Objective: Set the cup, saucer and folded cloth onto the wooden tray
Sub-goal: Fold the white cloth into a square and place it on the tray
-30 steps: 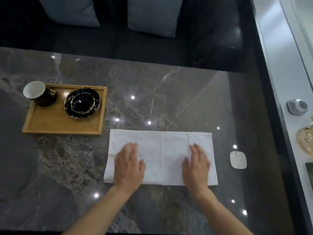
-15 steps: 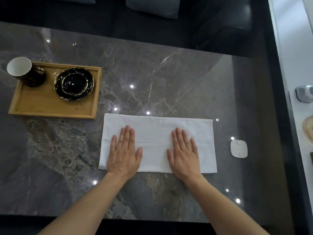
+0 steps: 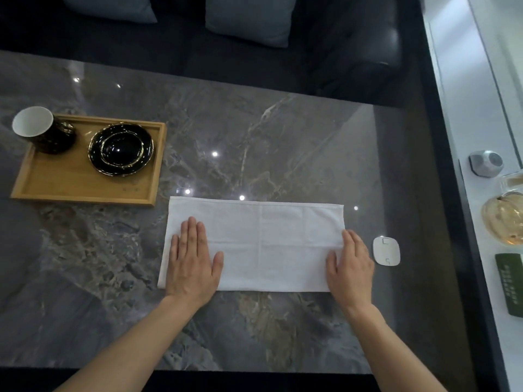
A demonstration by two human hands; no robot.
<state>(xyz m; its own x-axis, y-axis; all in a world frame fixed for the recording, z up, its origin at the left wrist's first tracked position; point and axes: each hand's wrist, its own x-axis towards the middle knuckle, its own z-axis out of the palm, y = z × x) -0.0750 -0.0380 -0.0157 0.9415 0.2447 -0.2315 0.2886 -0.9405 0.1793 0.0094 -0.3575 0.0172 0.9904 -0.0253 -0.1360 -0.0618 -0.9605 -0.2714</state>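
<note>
- The cup (image 3: 34,128) and the saucer (image 3: 121,149) already stand on the wooden tray (image 3: 70,182) at the far left of the marble table (image 3: 254,154). The cup is in the tray's far-left corner and the saucer is just to its right.
- The white cloth (image 3: 268,244) is not on the tray. It lies flat on the table as a long strip, and its far-left corner is just beside the tray's near-right corner.
- The left hand (image 3: 192,264) rests palm-down on the left end of the cloth with its fingers straight, gripping nothing.
- The right hand (image 3: 351,267) lies flat over the right end, with its fingers along the short edge and its thumb on the fabric. No pinch shows.
- A small white square device (image 3: 386,251) sits on the table just right of that hand.
- I judge the step in hand to be the folding of the cloth, with the hands pressing it smooth.
- As it lies, the strip looks too long for the bare near part of the tray.
- The next move probably calls for one hand to pinch a short edge and bring it across to the other end while the other hand pins the cloth. The folded cloth can then be lifted left onto the tray without knocking the saucer.
</note>
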